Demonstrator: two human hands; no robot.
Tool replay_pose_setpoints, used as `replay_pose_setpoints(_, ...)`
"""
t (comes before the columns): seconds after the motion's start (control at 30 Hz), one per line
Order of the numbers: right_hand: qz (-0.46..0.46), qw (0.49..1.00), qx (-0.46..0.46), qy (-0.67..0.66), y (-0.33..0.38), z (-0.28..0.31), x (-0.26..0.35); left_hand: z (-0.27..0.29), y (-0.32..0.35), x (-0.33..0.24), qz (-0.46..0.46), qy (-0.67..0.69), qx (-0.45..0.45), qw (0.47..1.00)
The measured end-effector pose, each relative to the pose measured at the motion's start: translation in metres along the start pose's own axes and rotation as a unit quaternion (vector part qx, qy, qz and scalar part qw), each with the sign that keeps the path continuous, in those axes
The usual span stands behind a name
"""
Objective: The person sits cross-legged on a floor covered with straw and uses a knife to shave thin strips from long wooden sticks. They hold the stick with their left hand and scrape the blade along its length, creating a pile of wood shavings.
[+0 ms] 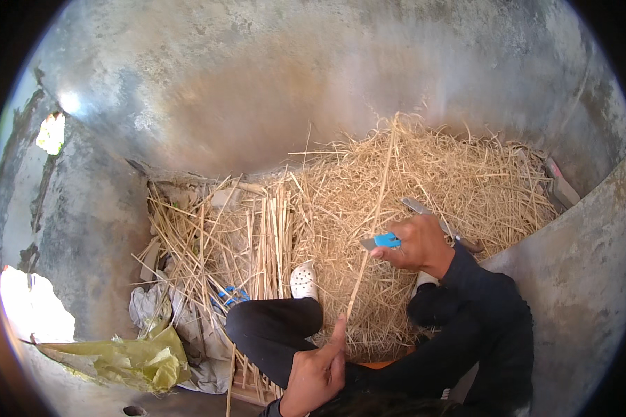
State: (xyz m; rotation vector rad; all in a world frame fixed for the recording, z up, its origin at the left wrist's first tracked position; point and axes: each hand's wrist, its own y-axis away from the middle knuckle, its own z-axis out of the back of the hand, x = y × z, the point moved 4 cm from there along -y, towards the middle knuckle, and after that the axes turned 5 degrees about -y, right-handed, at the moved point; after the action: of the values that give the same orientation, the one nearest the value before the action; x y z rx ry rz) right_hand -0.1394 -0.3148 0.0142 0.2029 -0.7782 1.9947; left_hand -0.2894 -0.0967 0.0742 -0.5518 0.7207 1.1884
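My right hand (422,243) is closed round a blue utility knife (387,240), whose short grey blade points left. The blade lies at a long, thin bamboo strip (380,201); I cannot tell whether it touches. This strip slants from the shavings at the back down to my left hand (318,375). There my left hand grips its near end, index finger stretched along it and the other fingers curled. Behind my right hand, a larger knife (416,206) with a brown handle rests on the shavings, partly hidden by the hand.
A thick heap of pale shavings (466,174) fills the floor along the back wall. Split bamboo strips (275,233) lie in a bundle at left. Beyond my knee are crumpled white sacking and a yellow-green sack (142,358). Concrete walls (285,90) close in the space.
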Motion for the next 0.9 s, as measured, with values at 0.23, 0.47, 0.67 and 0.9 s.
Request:
replay_pose_setpoints(0.23,-0.273,0.950,-0.108,0.102,-0.024,0.052,-0.153,-0.006,0.015,-0.001,-0.022,-0.010,0.079,0.997)
replay_pose_setpoints(0.47,-0.243,0.970,0.001,0.002,-0.019,0.033,-0.067,-0.023,0.005,0.042,0.147,0.254,0.036,0.955)
replay_pose_setpoints(0.67,0.015,0.996,0.081,-0.041,0.019,-0.006,0.054,-0.014,-0.002,0.038,0.178,0.404,0.042,0.896)
replay_pose_setpoints(0.9,0.051,0.995,0.050,-0.067,0.013,-0.005,0.055,-0.017,0.000,0.029,0.173,0.346,0.041,0.921)
